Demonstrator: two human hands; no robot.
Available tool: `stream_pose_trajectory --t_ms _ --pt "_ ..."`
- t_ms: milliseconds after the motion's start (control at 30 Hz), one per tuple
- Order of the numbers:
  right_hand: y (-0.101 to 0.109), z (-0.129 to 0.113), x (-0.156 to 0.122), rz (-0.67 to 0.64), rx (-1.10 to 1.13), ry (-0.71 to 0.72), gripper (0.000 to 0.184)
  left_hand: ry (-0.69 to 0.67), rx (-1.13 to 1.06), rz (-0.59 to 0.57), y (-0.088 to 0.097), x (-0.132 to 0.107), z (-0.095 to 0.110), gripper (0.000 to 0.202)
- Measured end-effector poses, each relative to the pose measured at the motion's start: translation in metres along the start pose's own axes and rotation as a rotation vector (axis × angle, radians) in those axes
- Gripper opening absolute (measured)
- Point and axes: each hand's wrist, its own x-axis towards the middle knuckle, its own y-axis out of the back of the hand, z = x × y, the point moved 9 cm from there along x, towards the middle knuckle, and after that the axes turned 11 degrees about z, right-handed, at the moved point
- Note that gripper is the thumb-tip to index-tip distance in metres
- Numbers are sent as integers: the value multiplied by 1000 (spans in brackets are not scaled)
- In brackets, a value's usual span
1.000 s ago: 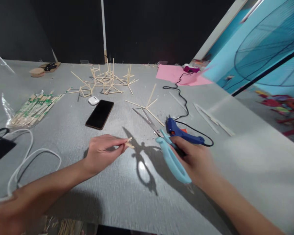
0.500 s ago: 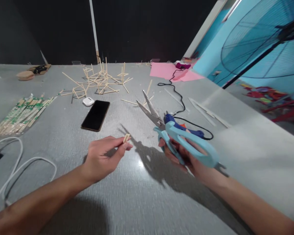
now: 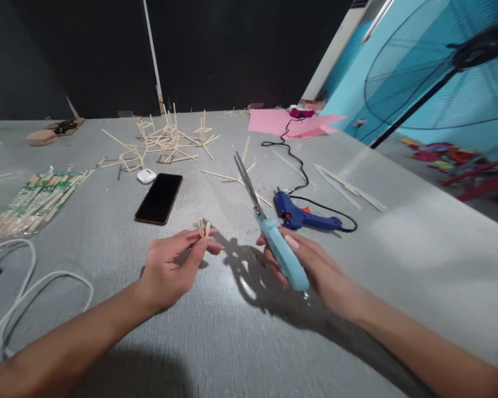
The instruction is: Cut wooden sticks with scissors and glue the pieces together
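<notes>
1. The left hand (image 3: 172, 268) pinches two short wooden sticks (image 3: 201, 228) with its thumb and fingers, well away from the far edge of the gray worktop (image 3: 219, 342).
2. The right hand (image 3: 315, 265) grips scissors (image 3: 285, 254) by the light blue handles. The blades look close together and point toward the far edge.
3. A blue glue gun (image 3: 301, 216) lies just past the right hand, on the side nearer the right edge.
4. A black phone (image 3: 159, 199) lies past the left hand.
5. A big stick shape (image 3: 172, 141) sits near the far edge.
6. Pink paper (image 3: 268, 121) lies by the far right corner.
</notes>
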Motion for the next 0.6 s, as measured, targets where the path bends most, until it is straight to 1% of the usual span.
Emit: stream_pose_trajectory --t_ms 100,133,233,300,400,500,567,600 --pt "-3 2 2 14 94 -74 42 3 -21 -8 -1 -1 -1 25" --pt "-3 1 3 22 96 -78 42 3 -28 -11 -1 -2 -1 25" --pt "-1 -3 5 57 13 -47 40 4 -38 -13 -1 -3 -3 24" --pt "3 -7 7 78 -107 5 34 0 -32 -6 0 -4 -3 21" --pt "11 -19 7 143 -381 169 24 -51 -5 10 1 -2 1 21" --pt "15 -38 4 218 -640 397 18 -188 18 31 3 -1 11 21" --pt "14 -50 1 245 -757 540 16 -281 36 41 4 -1 16 24" --pt "14 -54 -1 252 -801 602 15 -305 52 47 5 -1 17 24"
